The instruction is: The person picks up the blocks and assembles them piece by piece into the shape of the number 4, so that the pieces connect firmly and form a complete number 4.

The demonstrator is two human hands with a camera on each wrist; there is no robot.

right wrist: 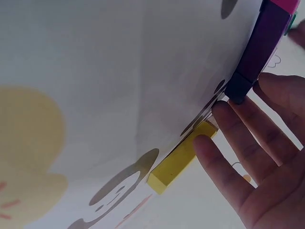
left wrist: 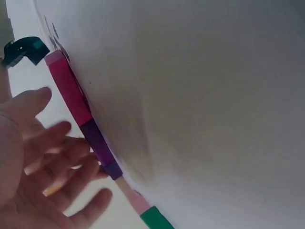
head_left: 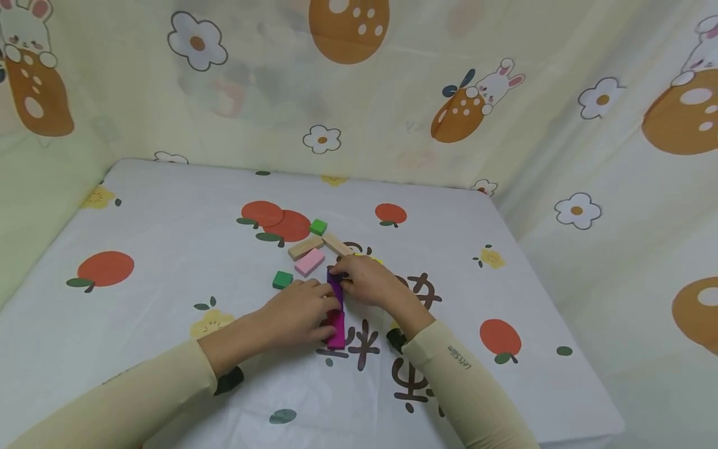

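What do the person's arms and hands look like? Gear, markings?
Left hand and right hand: ungloved. Left sleeve and right sleeve: beige, stopping short of the hands; small dark lettering on the right one. Black object by the left cuff.

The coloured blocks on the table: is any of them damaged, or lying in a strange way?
Nothing stands out: no damage shows. The magenta block and purple block meet end to end; the pink block lies at an angle to them.

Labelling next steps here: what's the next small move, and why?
Probably have the right hand let go of the purple block, which it appears to pinch at its far end: that block already lies end to end with the magenta block, so little adjustment looks needed.
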